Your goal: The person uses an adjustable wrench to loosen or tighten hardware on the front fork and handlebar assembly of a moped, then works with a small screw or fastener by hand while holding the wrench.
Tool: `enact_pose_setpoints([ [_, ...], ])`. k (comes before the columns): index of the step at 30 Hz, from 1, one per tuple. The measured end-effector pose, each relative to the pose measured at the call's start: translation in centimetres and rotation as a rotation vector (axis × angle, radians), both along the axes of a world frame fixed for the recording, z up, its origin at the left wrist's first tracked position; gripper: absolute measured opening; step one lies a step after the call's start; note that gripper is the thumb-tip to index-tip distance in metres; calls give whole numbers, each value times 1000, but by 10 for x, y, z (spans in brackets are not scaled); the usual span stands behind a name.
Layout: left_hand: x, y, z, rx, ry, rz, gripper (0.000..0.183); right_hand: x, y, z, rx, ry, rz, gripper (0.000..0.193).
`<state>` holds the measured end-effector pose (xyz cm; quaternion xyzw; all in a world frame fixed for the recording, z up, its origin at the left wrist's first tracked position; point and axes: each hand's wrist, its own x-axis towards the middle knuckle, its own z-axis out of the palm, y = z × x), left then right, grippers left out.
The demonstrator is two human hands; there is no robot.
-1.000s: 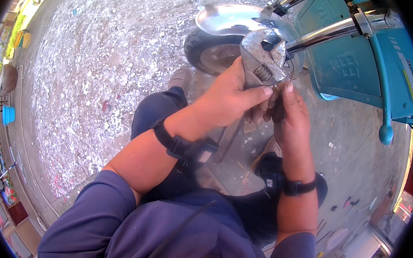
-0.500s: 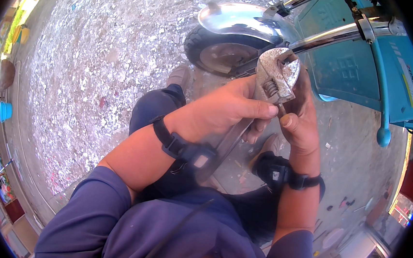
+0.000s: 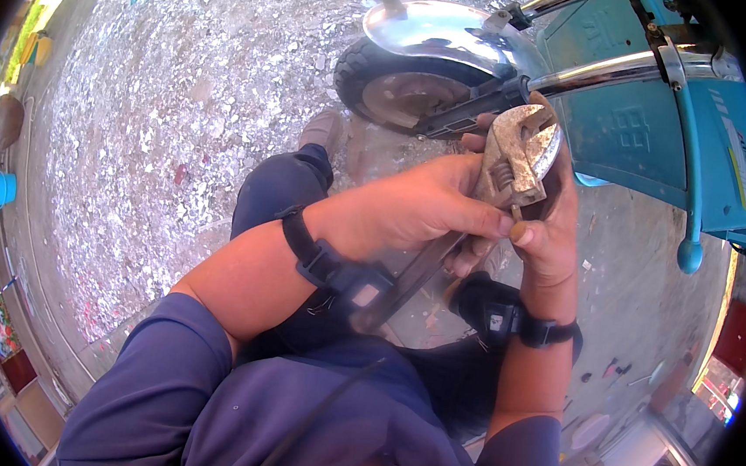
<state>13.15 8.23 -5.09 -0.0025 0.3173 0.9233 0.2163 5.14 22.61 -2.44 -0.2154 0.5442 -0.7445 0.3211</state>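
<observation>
A worn adjustable wrench is held between my two hands, its jaws facing up and its long handle running down to the lower left. My left hand is closed round it just below the head, thumb laid across the front. Cupped along the head's right side, my right hand has its thumb bent in by the lower end of the movable jaw. A small pin-like piece sticks out there between both thumb tips. Most of the right fingers are hidden behind the wrench head.
A front wheel under a chrome mudguard stands just beyond my hands. The vehicle's teal body panel and a teal lever with a ball end are at the right. Pale flakes litter the ground at the left.
Both hands and the wrench have shifted slightly right and down. Some fingertips now show behind the wrench head's upper left. The grip looks much the same.
</observation>
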Motion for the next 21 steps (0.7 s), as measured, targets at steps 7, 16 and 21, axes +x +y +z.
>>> enact_pose_setpoints([
  [7, -1, -2, -2, 9, 30, -20, 30, -1, 1, -2, 16, 13, -30, 125],
  [16, -6, 11, -18, -927, 244, 457, 38, -6, 5, -17, 126, 121, -321, 115],
  [21, -2, 12, -5, -809, 169, 462, 27, -5, -2, -23, 22, 204, -372, 103],
])
